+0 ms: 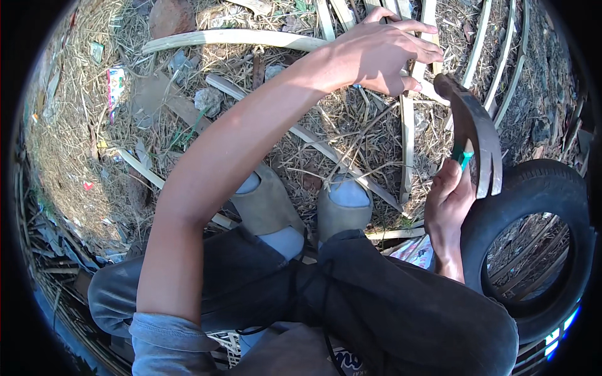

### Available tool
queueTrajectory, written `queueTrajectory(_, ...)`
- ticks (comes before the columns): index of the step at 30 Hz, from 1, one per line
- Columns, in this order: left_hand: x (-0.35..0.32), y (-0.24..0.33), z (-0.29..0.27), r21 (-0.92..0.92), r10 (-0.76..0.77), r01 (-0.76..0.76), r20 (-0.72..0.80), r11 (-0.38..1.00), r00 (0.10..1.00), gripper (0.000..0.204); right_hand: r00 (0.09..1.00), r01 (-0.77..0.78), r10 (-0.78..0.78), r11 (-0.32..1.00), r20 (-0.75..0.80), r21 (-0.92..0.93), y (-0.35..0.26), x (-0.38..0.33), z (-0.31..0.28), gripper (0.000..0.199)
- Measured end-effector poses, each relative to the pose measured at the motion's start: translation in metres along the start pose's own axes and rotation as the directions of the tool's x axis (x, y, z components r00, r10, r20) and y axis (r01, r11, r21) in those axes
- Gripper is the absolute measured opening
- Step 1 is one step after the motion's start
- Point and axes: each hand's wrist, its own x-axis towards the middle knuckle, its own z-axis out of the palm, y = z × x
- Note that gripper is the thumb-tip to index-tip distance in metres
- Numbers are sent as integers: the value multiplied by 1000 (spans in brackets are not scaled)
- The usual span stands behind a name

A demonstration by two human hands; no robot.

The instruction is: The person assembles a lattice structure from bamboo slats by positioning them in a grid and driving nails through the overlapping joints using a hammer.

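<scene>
My left hand (390, 55) reaches over several pale split-bamboo strips on the ground, its fingers spread and the thumb apart. One upright-lying strip (407, 147) runs from below that hand toward my feet; whether the fingertips touch the wood is hard to make out. In my right hand (449, 199) is a claw hammer (475, 128), gripped by its handle, which shows green near the head. The dark metal head is raised to the right of my left hand, with the claw pointing back toward me.
A black tyre (540, 180) lies at my right. Curved bamboo strips (501, 56) fan out at the far right, and another long strip (232, 39) lies at the far left near a reddish stone (171, 17). Dry straw, stones and litter surround my slippered feet (266, 203).
</scene>
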Motion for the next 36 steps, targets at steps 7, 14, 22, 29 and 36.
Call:
queueTrajectory(7,4,1,6,-47,11,-20,-179,999,984,53,997,-79,79,990,7,116,-6,-4,-1,59)
queueTrajectory(14,-8,-3,-14,-483,-2,-27,-60,875,998,58,958,-286,277,931,69,225,-5,4,3,56)
queueTrajectory(22,-2,16,-68,-405,-49,144,236,903,970,72,959,-260,240,956,153,134,-1,19,-12,57)
queueTrajectory(29,7,16,-50,-532,-54,137,170,836,984,51,918,-396,389,904,76,159,-21,25,-32,57)
queueTrajectory(36,11,13,-45,-380,-165,297,342,876,925,58,981,-193,189,966,43,173,-14,13,-18,57)
